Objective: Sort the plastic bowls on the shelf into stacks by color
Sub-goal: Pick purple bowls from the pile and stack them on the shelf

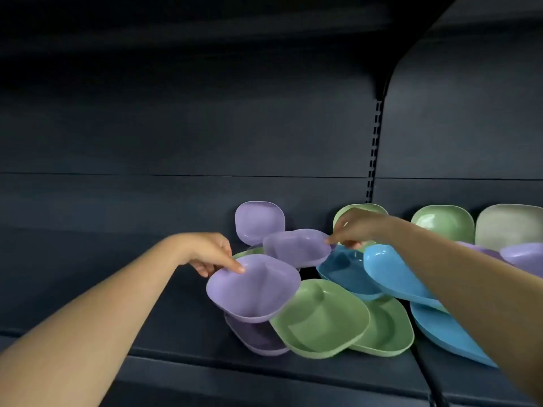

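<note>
My left hand (210, 254) pinches the far rim of a purple bowl (254, 289), lifted over another purple bowl (257, 337) lying on the shelf. My right hand (357, 227) pinches the right rim of a second raised purple bowl (295, 248). A third purple bowl (260, 221) leans against the back wall. Two green bowls (320, 318) (385, 327) lie at the front. Blue bowls (348, 271) (393, 271) (446, 333) are piled under my right forearm.
The dark shelf (147, 289) stretches to the left of the pile. Against the back wall on the right lean a green bowl (443, 223) and a pale grey-green bowl (509, 226); more purple bowls (523, 255) lie at the far right. A slotted upright (373, 154) divides the back panels.
</note>
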{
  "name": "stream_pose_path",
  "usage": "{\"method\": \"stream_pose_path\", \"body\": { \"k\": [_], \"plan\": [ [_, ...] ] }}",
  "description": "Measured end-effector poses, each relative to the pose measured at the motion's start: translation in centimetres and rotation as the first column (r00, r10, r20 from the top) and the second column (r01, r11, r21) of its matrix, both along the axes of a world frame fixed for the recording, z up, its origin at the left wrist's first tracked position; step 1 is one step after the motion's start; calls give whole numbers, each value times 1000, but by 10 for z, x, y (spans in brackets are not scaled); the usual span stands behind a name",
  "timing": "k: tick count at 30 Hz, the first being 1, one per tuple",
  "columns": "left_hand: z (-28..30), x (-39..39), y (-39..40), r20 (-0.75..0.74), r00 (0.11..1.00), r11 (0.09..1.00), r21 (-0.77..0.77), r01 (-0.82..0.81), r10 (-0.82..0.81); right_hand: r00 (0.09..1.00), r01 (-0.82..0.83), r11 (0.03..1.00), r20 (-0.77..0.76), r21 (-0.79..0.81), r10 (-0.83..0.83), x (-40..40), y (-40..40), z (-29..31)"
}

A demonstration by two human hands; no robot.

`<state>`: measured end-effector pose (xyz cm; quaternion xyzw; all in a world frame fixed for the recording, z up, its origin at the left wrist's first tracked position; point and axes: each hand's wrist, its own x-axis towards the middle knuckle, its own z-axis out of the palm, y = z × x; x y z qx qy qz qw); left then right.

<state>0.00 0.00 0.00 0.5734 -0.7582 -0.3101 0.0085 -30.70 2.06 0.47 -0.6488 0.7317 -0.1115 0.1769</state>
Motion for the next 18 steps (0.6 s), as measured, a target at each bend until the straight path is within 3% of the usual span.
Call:
{"method": "stream_pose_path", "body": {
  "k": [7,18],
  "plan": [
    [-17,-4,-15,-115,993,994,104,-22,34,945,62,990,311,123,-98,2,-39,-16],
    [-14,12,-18,-315,937,985,125,-118,153,909,86,961,374,261,-183,7,-65,-22]
  ]
}}
